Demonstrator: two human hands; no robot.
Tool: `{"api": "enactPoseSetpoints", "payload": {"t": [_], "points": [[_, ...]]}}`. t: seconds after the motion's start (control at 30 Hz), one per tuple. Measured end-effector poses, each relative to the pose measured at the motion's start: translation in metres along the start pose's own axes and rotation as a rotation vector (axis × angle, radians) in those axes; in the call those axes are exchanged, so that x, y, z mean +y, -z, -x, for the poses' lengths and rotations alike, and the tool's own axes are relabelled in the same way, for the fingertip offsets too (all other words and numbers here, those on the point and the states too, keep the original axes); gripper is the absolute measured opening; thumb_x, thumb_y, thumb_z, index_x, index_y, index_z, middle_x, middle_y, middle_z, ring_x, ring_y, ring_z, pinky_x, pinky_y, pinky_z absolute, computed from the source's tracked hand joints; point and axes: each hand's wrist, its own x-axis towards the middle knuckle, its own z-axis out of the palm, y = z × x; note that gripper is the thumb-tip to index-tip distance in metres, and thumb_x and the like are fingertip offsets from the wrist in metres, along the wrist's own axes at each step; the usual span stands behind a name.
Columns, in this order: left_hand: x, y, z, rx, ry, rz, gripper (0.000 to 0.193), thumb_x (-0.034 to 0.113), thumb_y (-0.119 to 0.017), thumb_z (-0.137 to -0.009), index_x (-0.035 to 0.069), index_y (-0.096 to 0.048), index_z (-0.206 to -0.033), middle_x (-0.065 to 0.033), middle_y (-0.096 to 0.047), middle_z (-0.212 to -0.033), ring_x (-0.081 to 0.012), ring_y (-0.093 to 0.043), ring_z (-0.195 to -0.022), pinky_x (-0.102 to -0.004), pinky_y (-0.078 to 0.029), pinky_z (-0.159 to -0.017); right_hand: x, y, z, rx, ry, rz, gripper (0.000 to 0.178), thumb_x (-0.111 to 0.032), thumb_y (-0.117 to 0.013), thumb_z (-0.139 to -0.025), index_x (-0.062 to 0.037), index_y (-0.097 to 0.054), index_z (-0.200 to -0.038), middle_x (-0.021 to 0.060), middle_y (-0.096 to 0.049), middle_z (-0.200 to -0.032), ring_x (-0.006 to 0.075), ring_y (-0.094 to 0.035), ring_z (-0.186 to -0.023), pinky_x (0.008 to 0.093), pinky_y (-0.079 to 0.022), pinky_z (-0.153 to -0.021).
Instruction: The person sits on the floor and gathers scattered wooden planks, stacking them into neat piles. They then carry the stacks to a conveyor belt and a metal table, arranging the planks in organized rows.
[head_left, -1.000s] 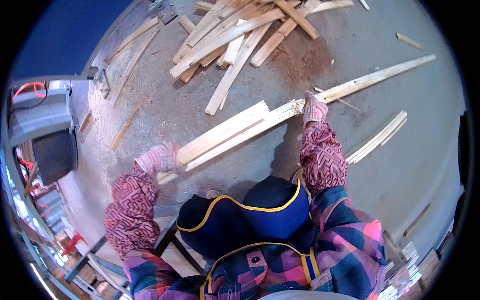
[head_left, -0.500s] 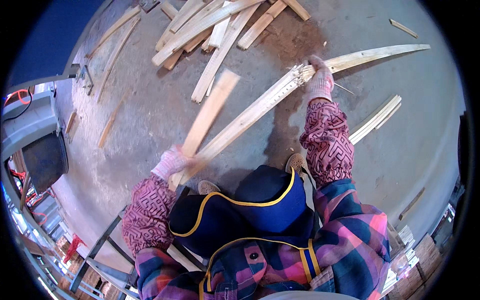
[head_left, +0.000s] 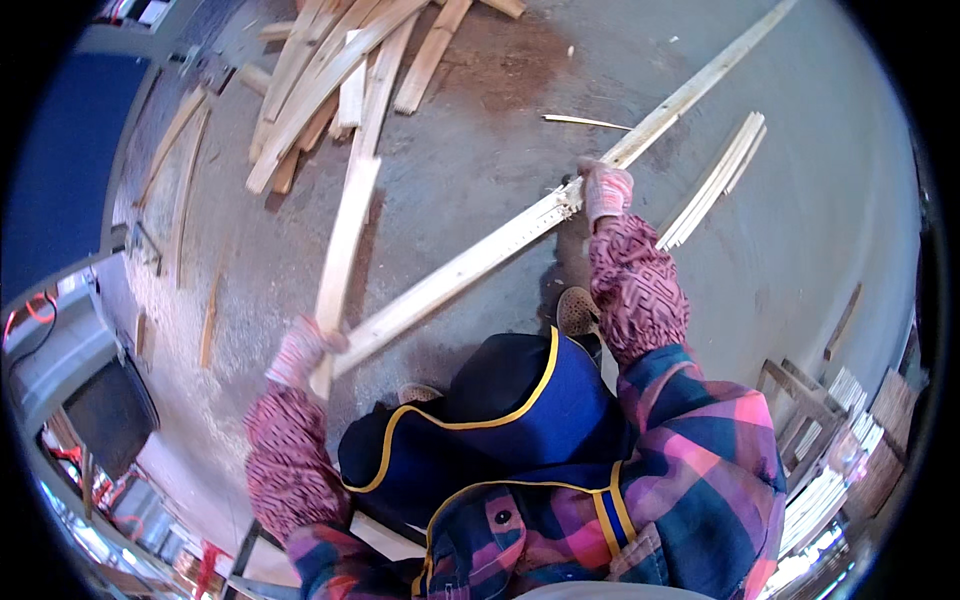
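My left hand (head_left: 308,350), in a pale knitted glove, is closed on a short flat wooden slat (head_left: 347,235) that points away from me. The near end of a longer wooden slat (head_left: 455,270) lies at the same hand. My gloved right hand (head_left: 606,192) is closed round that longer slat beside a splintered break. Past the hand, another length of wood (head_left: 700,85) runs on toward the far right at a slight angle. My fingers hide whether the two lengths are still joined.
A heap of wooden slats (head_left: 330,85) lies on the concrete floor at the far left. Thin strips (head_left: 715,180) lie right of my right hand. Loose pieces (head_left: 185,200) are scattered at left. A dark bucket-like container (head_left: 110,415) and metal frame stand at the left edge.
The length beyond my right hand has swung from pointing right to pointing farther away. The short slat in my left hand stands straighter away from me. The whole view has shifted somewhat.
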Motion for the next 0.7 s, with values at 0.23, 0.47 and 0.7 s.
{"api": "enactPoseSetpoints", "payload": {"t": [0.23, 0.47, 0.7], "points": [[0.031, 0.007, 0.043, 0.074, -0.077, -0.407, 0.045, 0.035, -0.07, -0.065, 0.003, -0.066, -0.097, -0.0168, -0.066, -0.076, -0.0292, -0.068, -0.071, -0.0362, -0.054, -0.064, -0.014, 0.006, 0.036, 0.025, -0.205, -0.257, 0.024, -0.019, -0.066, -0.082, 0.0033, -0.067, -0.09, 0.0152, -0.064, -0.074, 0.0248, -0.065, -0.072, 0.0387, -0.053, -0.063], [-0.003, 0.012, 0.019, -0.037, 0.006, 0.241, 0.03, 0.005, -0.072, -0.057, 0.004, -0.065, -0.087, -0.0023, -0.061, -0.071, -0.0176, -0.058, -0.06, -0.0293, -0.048, -0.058, -0.013, 0.042, 0.039, -0.847, 0.479, -2.138, 0.024, -0.026, -0.054, -0.093, -0.0042, -0.063, -0.095, 0.0019, -0.051, -0.067, 0.0178, -0.051, -0.055, 0.0312, -0.044, -0.05], [-0.068, -0.002, 0.037, -0.147, 0.181, 0.219, 0.029, 0.005, -0.075, -0.055, 0.004, -0.068, -0.083, -0.0028, -0.065, -0.075, -0.0187, -0.061, -0.067, -0.0314, -0.049, -0.065, 0.008, 0.086, 0.016, 0.262, 0.532, 0.403, 0.055, -0.048, -0.049, -0.094, 0.0037, -0.064, -0.102, 0.0137, -0.065, -0.073, 0.0338, -0.066, -0.074, 0.0465, -0.052, -0.068]]}}
